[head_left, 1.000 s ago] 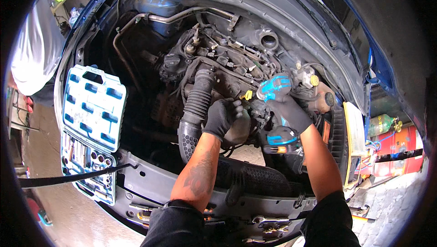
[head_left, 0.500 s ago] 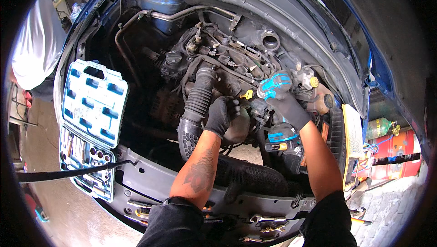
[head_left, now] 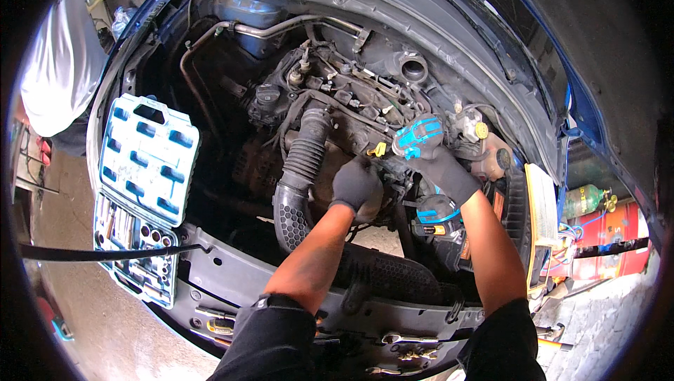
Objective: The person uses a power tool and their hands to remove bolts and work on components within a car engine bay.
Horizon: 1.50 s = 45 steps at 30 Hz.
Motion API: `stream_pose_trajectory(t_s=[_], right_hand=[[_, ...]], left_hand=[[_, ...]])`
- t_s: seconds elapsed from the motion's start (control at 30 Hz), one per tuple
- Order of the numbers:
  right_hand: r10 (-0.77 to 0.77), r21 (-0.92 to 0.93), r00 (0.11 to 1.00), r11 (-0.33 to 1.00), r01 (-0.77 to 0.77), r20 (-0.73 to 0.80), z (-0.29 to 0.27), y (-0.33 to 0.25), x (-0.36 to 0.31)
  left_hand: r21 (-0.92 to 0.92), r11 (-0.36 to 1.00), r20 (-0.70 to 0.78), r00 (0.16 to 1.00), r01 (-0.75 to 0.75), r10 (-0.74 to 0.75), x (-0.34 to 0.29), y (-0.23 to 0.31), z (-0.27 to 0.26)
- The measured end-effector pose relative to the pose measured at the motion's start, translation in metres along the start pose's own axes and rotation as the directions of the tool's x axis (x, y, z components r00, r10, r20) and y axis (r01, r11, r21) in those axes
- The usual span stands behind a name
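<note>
My right hand (head_left: 448,172), in a dark glove, is wrapped round the grip of a blue and black cordless power driver (head_left: 419,136). Its battery base (head_left: 437,214) shows below the hand, and its nose points left over the engine (head_left: 351,100). Just left of it my left hand (head_left: 358,183), also gloved, is closed, with its back toward me; what its fingers hold, if anything, is hidden. A yellow dipstick handle (head_left: 378,149) stands right above the left hand. The ribbed black intake hose (head_left: 307,149) runs down to the left of that hand.
An opened blue socket-set case (head_left: 147,160) rests at the left front edge. A black hood prop rod (head_left: 105,253) crosses it. Wrenches (head_left: 407,339) and small parts lie on the front panel. Red and green gas cylinders (head_left: 607,230) stand at right; a person in white (head_left: 63,65) is far left.
My left hand has moved up and right, closer to the dipstick handle, and its wrist has turned so the back of the hand shows. The power driver has shifted slightly left.
</note>
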State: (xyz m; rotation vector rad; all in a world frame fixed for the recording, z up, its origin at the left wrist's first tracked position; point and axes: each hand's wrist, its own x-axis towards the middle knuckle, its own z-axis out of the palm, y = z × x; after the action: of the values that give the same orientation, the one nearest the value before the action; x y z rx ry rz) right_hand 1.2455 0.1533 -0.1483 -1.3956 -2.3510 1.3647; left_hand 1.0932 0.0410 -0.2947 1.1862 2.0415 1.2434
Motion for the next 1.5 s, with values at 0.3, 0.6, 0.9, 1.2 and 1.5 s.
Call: stream_pose_trajectory(t_s=[0.3,0.6,0.9,1.2,1.5], right_hand=[[0.286,0.245,0.958,0.929,-0.279,0.006,0.012,-0.052,-0.029],[0.172,0.229,0.985,0.96,-0.161,-0.029,0.017,-0.033,-0.034],[0.09,-0.027,0.983,0.995,-0.096,-0.162,0.005,-0.047,-0.028],[0.233,0.146,0.968,0.965,-0.218,-0.096,0.007,-0.035,-0.035],[0.106,0.197,0.98,0.978,-0.072,-0.166,-0.007,-0.028,-0.077]], left_hand=[[0.241,0.97,0.035,0.999,-0.025,0.017,0.014,-0.003,0.038],[0.362,0.931,-0.005,0.999,-0.045,0.05,0.016,-0.007,0.059],[0.376,0.925,0.004,0.999,-0.047,0.049,0.016,-0.004,0.055],[0.352,0.936,-0.063,0.997,-0.022,0.047,0.021,-0.018,0.075],[0.351,0.934,-0.093,0.99,-0.07,0.109,0.02,-0.018,0.074]])
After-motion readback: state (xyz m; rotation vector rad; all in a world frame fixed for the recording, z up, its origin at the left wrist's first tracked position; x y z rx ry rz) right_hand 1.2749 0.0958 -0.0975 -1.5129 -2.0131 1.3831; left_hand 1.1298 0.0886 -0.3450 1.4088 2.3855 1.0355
